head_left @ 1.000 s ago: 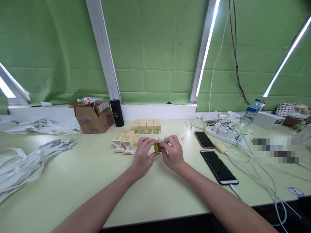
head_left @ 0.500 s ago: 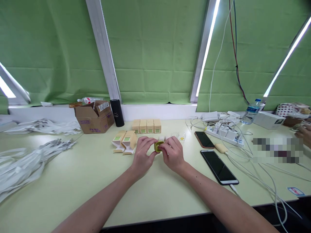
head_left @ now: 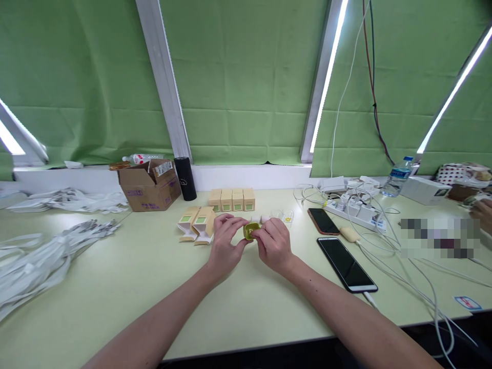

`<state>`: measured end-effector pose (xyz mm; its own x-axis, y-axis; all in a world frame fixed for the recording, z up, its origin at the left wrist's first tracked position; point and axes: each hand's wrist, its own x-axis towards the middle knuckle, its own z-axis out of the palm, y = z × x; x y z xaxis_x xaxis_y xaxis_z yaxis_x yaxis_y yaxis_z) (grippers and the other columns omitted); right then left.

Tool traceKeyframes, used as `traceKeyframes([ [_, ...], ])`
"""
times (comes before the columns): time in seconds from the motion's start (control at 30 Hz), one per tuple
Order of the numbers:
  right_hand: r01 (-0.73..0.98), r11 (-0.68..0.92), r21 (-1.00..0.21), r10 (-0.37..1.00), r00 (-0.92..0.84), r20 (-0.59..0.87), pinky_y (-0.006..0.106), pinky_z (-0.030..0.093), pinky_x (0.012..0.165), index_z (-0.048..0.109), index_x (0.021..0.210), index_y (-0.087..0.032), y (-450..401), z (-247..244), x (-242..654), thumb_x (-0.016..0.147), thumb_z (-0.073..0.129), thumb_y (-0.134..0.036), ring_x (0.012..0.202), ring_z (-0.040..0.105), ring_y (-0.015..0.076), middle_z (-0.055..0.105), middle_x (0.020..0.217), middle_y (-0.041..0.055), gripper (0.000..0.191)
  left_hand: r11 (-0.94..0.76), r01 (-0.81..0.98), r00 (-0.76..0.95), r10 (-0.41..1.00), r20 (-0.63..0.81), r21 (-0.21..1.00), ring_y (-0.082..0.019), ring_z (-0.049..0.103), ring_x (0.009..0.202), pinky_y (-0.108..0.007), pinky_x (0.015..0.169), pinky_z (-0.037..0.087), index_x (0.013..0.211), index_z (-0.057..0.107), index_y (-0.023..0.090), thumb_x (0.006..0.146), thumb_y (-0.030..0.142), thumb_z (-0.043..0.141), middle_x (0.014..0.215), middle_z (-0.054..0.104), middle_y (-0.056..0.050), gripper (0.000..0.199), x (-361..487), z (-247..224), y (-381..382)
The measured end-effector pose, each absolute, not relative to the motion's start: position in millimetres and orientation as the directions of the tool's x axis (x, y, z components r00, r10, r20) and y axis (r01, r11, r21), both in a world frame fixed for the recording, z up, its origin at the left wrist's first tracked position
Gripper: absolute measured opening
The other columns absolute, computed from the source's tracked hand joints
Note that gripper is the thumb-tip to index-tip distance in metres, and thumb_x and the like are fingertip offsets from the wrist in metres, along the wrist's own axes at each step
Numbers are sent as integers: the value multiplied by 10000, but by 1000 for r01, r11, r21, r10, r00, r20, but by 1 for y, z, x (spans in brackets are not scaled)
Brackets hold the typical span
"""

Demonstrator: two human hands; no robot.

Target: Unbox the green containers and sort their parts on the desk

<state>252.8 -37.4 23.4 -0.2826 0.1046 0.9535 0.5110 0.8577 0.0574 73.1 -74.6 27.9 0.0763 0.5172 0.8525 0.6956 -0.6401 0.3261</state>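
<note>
Case (head_left: 249, 226) | just below frame centre | left hand (head_left: 226, 247) grips its edges; right hand (head_left: 275, 246) touches it, whether gripping we cannot tell | we judge it light, stiff, slippery; hold by outer walls

Bare forearms (head_left: 165, 323), bare fingers (head_left: 233, 225), small spots (head_left: 311, 280) on right forearm (head_left: 338, 313)

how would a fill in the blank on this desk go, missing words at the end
Beyond the left hand and right hand, which both hold a small yellow-green item, ____ tan boxes stand in a row.
The tall cylinder beside the cardboard carton is ____.
The upright water bottle has a ____ cap.
Phones lying on the table number ____.

Missing words: four; black; blue; two.
</note>
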Motion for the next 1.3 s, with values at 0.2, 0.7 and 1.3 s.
traceKeyframes([
  [0.2,553,827,100,76,-286,955,359,334,657,619,812,-233,-37,22,253,993,507,-105,693,436,204,499,710,32,248,-652,703,92,479,873,284,-303,530,1183,-518,1012,512,1197,699,273,872,182,780,1123,753,-71,347,72,27,-73],
  [0.7,491,867,80,24,-201,979,350,347,659,637,886,-214,-45,29,252,959,586,-66,695,457,192,503,716,17,173,-541,726,-86,541,837,424,-320,535,1202,-520,1065,485,1189,723,277,837,219,797,1141,756,-68,364,64,27,-67],
  [1.3,517,669,-535,680,-135,720,408,445,881,692,840,-247,3,22,251,930,616,-157,947,621,254,758,893,33,148,-353,24,-396,856,333,935,-257,702,976,-346,785,499,982,664,201,853,606,747,1048,791,-141,434,62,33,-57],
])
